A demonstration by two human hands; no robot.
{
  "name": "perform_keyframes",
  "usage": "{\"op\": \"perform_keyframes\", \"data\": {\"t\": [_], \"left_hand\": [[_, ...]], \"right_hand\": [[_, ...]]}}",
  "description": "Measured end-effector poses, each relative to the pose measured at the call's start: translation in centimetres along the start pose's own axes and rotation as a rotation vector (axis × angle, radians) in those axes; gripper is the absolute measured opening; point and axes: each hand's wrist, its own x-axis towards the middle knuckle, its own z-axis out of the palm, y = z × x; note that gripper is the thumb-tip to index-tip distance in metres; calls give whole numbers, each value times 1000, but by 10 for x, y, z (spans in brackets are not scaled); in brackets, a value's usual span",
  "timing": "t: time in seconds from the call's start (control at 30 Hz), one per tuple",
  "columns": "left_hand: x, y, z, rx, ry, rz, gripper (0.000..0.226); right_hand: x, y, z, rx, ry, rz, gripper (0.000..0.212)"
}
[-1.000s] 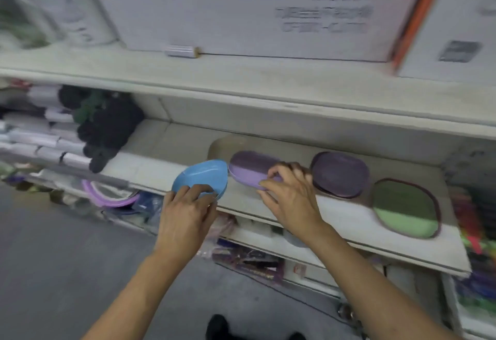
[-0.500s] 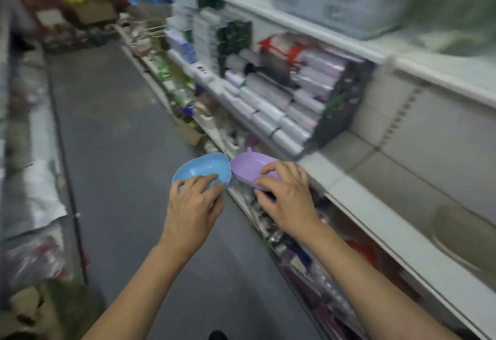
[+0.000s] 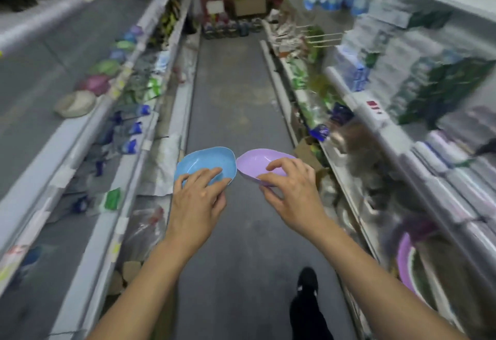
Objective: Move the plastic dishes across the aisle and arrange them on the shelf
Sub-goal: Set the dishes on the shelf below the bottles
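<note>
I've got one dish per hand, both carried out over the aisle floor ahead of me. Left hand point(image 3: 200, 194) pinches the near rim of the blue dish point(image 3: 206, 163), fingers curled over the edge into the bowl. Right hand point(image 3: 288, 189) does the same on the purple dish point(image 3: 261, 163), thumb underneath as far as I can tell. The rims look to be touching or just apart between the hands.

My read on handling: thin moulded plastic, light, stiff enough to hold by one edge, smooth so it could slip in a rim pinch. Not fragile. I'd grip at the rim, as now.

Hard to make out: the undersides and thumbs are hidden. The shelves either side are motion-blurred. More dishes point(image 3: 98, 83) seem to sit on the shelf point(image 3: 88, 127) beyond my left hand, but shapes are smeared. I can't confirm the free spot.
</note>
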Motion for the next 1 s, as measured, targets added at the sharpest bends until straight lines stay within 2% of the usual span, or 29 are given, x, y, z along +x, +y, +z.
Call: {"op": "perform_keyframes", "data": {"t": [0.13, 0.23, 0.37, 0.57, 0.67, 0.77, 1.0], "left_hand": [[75, -68, 22, 92, -60, -157, 26], [119, -110, 25, 135, -43, -295, 27], [159, -161, 20, 184, -18, -481, 36], [194, -264, 41, 289, 66, -685, 30], [227, -331, 72, 288, 109, -724, 26], [288, -403, 101, 261, 86, -701, 16], [450, -539, 126, 276, 67, -617, 25]], "right_hand": [[109, 42, 64, 96, -77, -86, 14], [190, 63, 105, 198, -139, -144, 20], [290, 63, 161, 289, -255, -255, 23], [418, 50, 259, 337, -324, -451, 17], [480, 60, 320, 321, -354, -484, 16], [548, 75, 371, 274, -387, -470, 17], [719, 127, 445, 224, -294, -385, 14]]}}
